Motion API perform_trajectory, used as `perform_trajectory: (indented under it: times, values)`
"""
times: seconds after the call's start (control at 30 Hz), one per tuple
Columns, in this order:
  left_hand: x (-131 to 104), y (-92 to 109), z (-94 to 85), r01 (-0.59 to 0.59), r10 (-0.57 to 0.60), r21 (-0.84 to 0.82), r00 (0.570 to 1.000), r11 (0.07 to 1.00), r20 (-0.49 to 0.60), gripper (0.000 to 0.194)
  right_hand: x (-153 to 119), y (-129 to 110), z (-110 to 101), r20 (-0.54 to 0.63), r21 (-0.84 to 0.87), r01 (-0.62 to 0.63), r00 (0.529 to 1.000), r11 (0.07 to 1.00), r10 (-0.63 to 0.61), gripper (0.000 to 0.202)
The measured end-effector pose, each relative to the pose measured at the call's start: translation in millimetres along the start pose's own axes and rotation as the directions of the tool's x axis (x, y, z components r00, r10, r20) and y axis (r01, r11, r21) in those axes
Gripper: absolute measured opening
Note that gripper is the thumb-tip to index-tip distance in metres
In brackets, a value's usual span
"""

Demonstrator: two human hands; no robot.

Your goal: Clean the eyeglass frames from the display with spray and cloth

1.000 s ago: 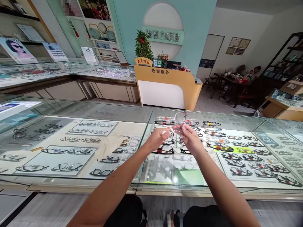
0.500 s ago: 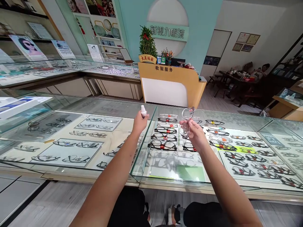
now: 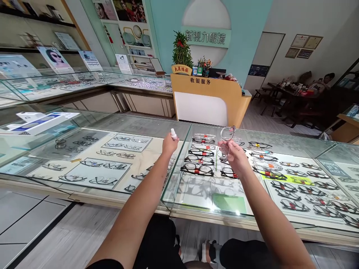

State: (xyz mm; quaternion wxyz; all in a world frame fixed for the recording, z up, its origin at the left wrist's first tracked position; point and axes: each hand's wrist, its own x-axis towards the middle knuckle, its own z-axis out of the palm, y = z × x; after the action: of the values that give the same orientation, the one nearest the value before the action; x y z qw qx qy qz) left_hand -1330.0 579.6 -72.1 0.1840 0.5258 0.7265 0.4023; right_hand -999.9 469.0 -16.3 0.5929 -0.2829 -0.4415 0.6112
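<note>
My left hand [image 3: 169, 144] is closed around a small white bottle [image 3: 173, 133], whose top sticks up above the fingers, over the glass display case [image 3: 165, 200]. To the right, my right hand [image 3: 235, 154] pinches a pair of clear-framed glasses [image 3: 227, 133] near the middle. The glasses are held on end, one lens above the other, over the rows of frames inside the case. Bottle and glasses are apart.
Under the glass lie many glasses and a green sheet [image 3: 229, 203]. A white and blue box [image 3: 42, 123] rests on the case at left. Beyond stands a wooden counter [image 3: 246, 108] with a plant [image 3: 181, 52]. A person [image 3: 322, 84] sits at the far right.
The view has turned slightly left, so the surroundings sit further right. Both hands keep their hold on the bottle and the glasses, with little change in pose.
</note>
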Motion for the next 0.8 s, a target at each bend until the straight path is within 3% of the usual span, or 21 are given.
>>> perform_trajectory:
  times: [0.1, 0.2, 0.3, 0.37, 0.47, 0.57, 0.67, 0.8]
  values:
    - [-3.7, 4.7, -2.4, -0.007, 0.006, 0.048, 1.0, 0.999, 0.023, 0.026, -0.9, -0.3, 0.0, 0.004, -0.016, 0.003, 1.0, 1.0, -0.003, 0.028]
    - [-11.8, 14.9, -12.2, -0.019, 0.016, 0.112, 0.999, 0.993, 0.029, 0.045, -1.9, -1.8, 0.7, -0.005, -0.022, 0.005, 1.0, 1.0, -0.005, 0.029]
    - [-25.8, 24.0, -35.7, -0.064, 0.068, 0.199, 0.998, 0.978, -0.014, 0.064, -2.2, -3.2, 0.5, -0.019, -0.011, -0.001, 1.0, 1.0, 0.0, 0.029]
    - [-37.8, 24.0, -58.1, -0.108, 0.115, 0.272, 0.993, 0.956, -0.009, 0.056, -2.4, -3.8, 0.1, -0.02, 0.0, 0.001, 1.0, 1.0, -0.001, 0.027]
    - [-55.8, 11.9, -92.6, -0.141, 0.104, 0.398, 0.988, 0.906, 0.113, 0.029, -3.4, -4.7, 0.4, -0.008, 0.013, 0.004, 1.0, 1.0, -0.004, 0.025]
    - [-69.1, -7.0, -115.4, -0.164, 0.056, 0.508, 0.973, 0.845, 0.222, 0.037, -5.2, -5.8, 2.2, 0.006, 0.019, -0.01, 1.0, 1.0, 0.01, 0.025]
    - [-76.4, -22.0, -121.5, -0.218, 0.058, 0.558, 0.955, 0.801, 0.289, 0.054, -6.9, -6.4, 3.8, 0.011, 0.021, -0.017, 1.0, 1.0, 0.017, 0.025]
    - [-79.8, -33.9, -116.6, -0.26, 0.104, 0.56, 0.95, 0.786, 0.294, 0.042, -7.1, -4.9, 3.1, 0.012, 0.017, -0.016, 1.0, 1.0, 0.016, 0.026]
